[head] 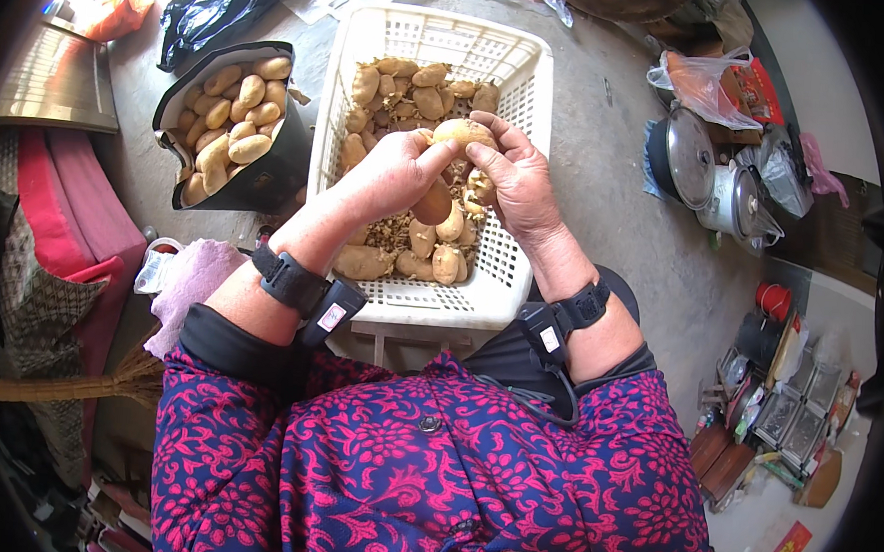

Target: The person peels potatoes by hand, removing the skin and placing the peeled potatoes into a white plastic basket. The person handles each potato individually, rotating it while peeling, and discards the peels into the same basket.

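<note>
A pale brown potato (463, 132) is pinched between both hands over a white plastic crate (520, 280). My left hand (406, 171) has its thumb and fingers at the potato's left end. My right hand (518, 176) grips the right end, with thumb in front and forefinger behind. Under my left hand shows a second, browner potato (432, 203); I cannot tell whether that hand holds it or it lies lower. A sprouting potato (479, 188) appears beside my right palm, its support hidden. In the crate lie many sprouting potatoes (427, 103) and loose broken sprouts (392, 234).
Left of the crate stands a black bag (267, 169) filled with smoother potatoes (251, 90). A black plastic bag (216, 17) lies behind it. Lidded pots (688, 150) stand to the right. A straw broom (129, 379) and a pink cloth (194, 282) are at the near left.
</note>
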Demonstrator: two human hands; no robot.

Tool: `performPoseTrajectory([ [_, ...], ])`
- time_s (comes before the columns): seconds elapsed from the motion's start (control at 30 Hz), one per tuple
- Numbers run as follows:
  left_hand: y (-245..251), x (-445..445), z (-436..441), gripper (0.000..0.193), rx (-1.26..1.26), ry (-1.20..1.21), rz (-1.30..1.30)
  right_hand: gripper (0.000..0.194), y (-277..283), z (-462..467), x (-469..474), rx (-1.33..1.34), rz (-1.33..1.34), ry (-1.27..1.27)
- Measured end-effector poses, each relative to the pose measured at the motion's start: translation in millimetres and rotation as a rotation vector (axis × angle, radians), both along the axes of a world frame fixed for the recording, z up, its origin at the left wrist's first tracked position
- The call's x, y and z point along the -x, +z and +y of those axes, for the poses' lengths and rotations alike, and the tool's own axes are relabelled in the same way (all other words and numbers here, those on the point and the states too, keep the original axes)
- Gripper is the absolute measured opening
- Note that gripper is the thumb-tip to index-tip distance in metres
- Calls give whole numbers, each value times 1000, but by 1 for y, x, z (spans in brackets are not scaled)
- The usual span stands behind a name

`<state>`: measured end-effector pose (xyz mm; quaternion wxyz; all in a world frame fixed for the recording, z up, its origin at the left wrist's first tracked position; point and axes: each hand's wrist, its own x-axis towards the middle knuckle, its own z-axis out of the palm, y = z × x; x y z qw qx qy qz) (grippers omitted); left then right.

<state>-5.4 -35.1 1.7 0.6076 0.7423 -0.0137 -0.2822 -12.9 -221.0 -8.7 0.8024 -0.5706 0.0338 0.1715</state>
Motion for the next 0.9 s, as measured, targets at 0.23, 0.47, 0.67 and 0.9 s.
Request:
performPoseTrajectory([
  [0.23, -3, 2, -1, 41, 14, -8, -90, 33, 3, 0, 3, -110, 81, -42],
  [0.47, 1, -1, 3, 40, 81, -26, -85, 26, 5, -5, 3, -387, 222, 22],
  [0.67, -1, 2, -4, 42, -85, -43, -164, 24, 2, 4, 2, -180, 72, -71],
  [0.9, -7, 1, -3, 36, -95, -66, -253, 23, 6, 1, 4, -279, 167, -24],
])
